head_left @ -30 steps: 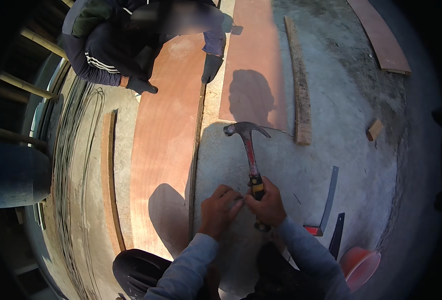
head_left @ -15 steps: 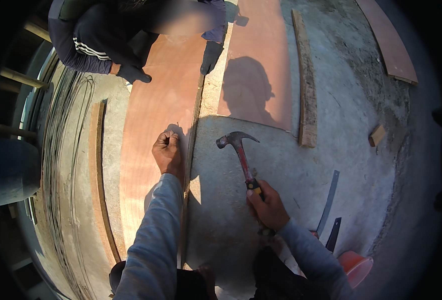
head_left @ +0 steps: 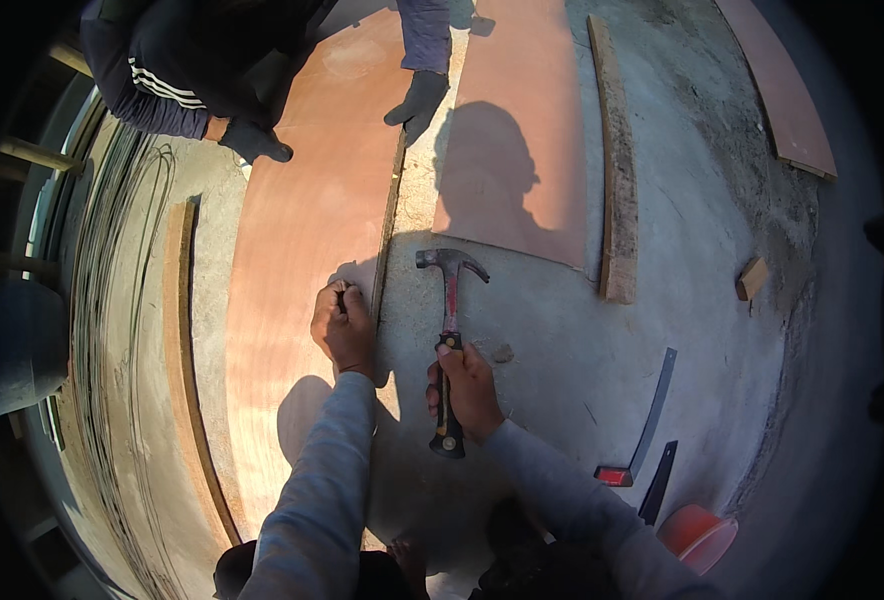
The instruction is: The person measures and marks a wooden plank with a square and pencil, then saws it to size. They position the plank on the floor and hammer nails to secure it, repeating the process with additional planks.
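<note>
A claw hammer [head_left: 450,300] with a dark head and a red, black and yellow handle stands out from my right hand [head_left: 470,392], whose fingers wrap its grip. The head points away from me, over the concrete just right of a long plywood sheet [head_left: 307,200]. My left hand [head_left: 344,328] rests on the sheet near its right edge, fingers closed in a pinch; whatever they hold is hidden. At the far end, a person's gloved left hand [head_left: 420,105] grips the sheet's right edge and the gloved right hand [head_left: 255,141] lies at its left edge.
Left of the sheet lie a wooden batten [head_left: 184,340] and a bundle of steel rods [head_left: 97,330]. Another plywood sheet [head_left: 537,110], a timber length [head_left: 617,190] and a wood block [head_left: 752,279] are to the right. Nearer are a try square [head_left: 652,410] and a red bucket [head_left: 697,538].
My right hand has brought the hammer left, nearer the plywood edge, and turned it more upright. My left hand has slid slightly toward me. The other person's gloved left hand has shifted onto the sheet's edge.
</note>
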Demonstrator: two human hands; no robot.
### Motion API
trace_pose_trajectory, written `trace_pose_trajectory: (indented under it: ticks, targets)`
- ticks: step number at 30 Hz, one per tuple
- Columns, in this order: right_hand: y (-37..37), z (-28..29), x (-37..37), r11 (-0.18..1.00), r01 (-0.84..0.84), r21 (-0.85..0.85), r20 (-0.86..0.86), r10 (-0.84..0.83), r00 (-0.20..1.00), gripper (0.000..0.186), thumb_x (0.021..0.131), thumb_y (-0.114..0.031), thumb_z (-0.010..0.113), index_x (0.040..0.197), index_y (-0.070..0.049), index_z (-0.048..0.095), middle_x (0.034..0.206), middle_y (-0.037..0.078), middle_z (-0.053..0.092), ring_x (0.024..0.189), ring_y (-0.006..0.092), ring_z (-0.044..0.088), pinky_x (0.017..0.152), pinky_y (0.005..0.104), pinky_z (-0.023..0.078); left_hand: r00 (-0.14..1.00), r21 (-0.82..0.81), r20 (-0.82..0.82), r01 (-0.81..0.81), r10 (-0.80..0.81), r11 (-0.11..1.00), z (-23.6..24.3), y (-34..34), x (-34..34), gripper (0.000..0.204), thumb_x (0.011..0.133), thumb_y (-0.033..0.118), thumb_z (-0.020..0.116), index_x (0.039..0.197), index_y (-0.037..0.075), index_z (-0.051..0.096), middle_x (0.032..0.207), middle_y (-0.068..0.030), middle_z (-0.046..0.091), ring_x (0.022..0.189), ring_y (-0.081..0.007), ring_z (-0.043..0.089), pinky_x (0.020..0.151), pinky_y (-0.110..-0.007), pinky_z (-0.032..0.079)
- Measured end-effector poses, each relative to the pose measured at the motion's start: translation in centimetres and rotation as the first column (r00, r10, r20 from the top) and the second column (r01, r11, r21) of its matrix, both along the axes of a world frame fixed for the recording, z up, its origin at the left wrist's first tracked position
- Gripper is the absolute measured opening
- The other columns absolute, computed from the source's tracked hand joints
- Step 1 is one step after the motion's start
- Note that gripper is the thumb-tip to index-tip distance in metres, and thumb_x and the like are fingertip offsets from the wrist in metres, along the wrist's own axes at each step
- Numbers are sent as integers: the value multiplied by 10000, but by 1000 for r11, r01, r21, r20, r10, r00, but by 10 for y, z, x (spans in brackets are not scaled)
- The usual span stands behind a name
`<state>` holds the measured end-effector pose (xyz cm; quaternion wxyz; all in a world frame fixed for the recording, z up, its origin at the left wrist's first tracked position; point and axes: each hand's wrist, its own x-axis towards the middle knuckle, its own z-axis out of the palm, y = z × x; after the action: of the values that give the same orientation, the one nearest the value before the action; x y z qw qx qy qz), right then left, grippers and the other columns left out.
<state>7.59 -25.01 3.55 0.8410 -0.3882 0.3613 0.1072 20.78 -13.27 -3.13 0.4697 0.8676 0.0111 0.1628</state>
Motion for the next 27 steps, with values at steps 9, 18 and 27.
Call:
trace_pose_trajectory:
  ticks: [9, 18, 27]
  targets:
    - [-30, 15, 1, 950, -276, -149, -19, 276, 961, 205, 1021, -235, 549, 977, -79, 423, 716, 32, 522, 489, 127, 541, 425, 307, 462, 999, -10, 42, 7, -6, 1000, 0, -1, 2, 126, 905, 35, 615, 957, -32, 709, 920, -110, 733, 837, -177, 698, 781, -284, 545]
    - [-68, 45, 9, 557, -425, -714, -35, 577, 816, 263, 981, -167, 580, 1171, -11, 487, 764, 145, 597, 615, 246, 618, 587, 395, 494, 997, 14, -78, -22, 23, 1000, 21, -7, 0, 148, 903, 140, 662, 953, 24, 740, 957, -98, 731, 869, -218, 713, 797, -301, 548]
    - [-84, 80, 49, 273, -174, -946, 90, 739, 667, 466, 944, -137, 622, 1342, 27, 442, 892, 260, 644, 785, 443, 664, 692, 466, 524, 996, 94, -90, -22, 30, 995, 19, -5, 2, 145, 909, 166, 668, 985, 61, 733, 1005, -89, 723, 919, -237, 711, 823, -320, 543]
